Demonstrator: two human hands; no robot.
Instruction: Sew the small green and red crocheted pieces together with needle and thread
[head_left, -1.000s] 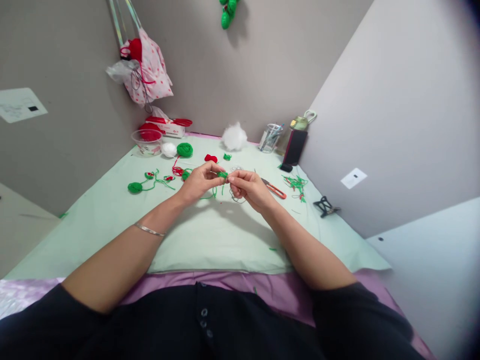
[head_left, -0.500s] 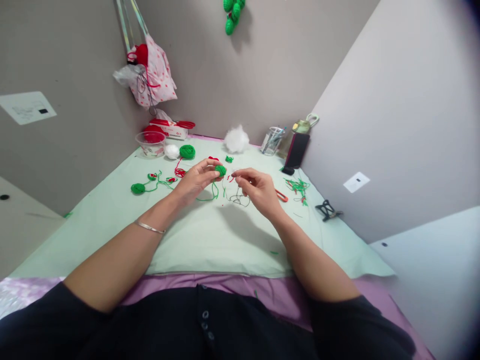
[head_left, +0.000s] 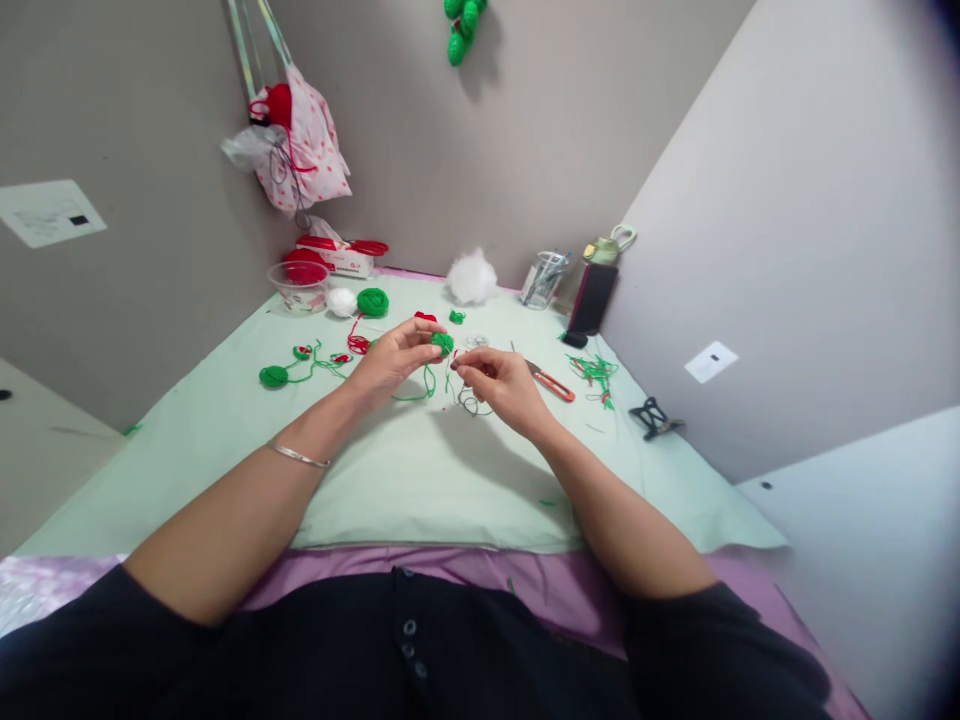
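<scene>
A small green crocheted ball [head_left: 442,344] is pinched between the thumb and fingers of my left hand [head_left: 395,356], above the middle of the table. Close to its right side, my right hand [head_left: 504,384] has its thumb and forefinger pressed together; what sits in that pinch is too small to make out. Dark thin thread [head_left: 472,403] lies in loops below the right hand. A green yarn tail [head_left: 429,382] hangs near the ball. Behind the right hand lies an orange-handled cutter [head_left: 553,384].
Green and red crocheted pieces with tails [head_left: 274,376] lie at left. Behind stand a clear tub [head_left: 298,290], a green yarn ball [head_left: 373,302] and white stuffing [head_left: 472,278]. At right are a pen cup [head_left: 541,282], a phone [head_left: 592,300], yarn scraps [head_left: 596,372] and a black clip [head_left: 654,418].
My right hand has moved left and slightly down, closer to the green ball, uncovering more of the orange-handled cutter. The ball has turned a little in my left hand.
</scene>
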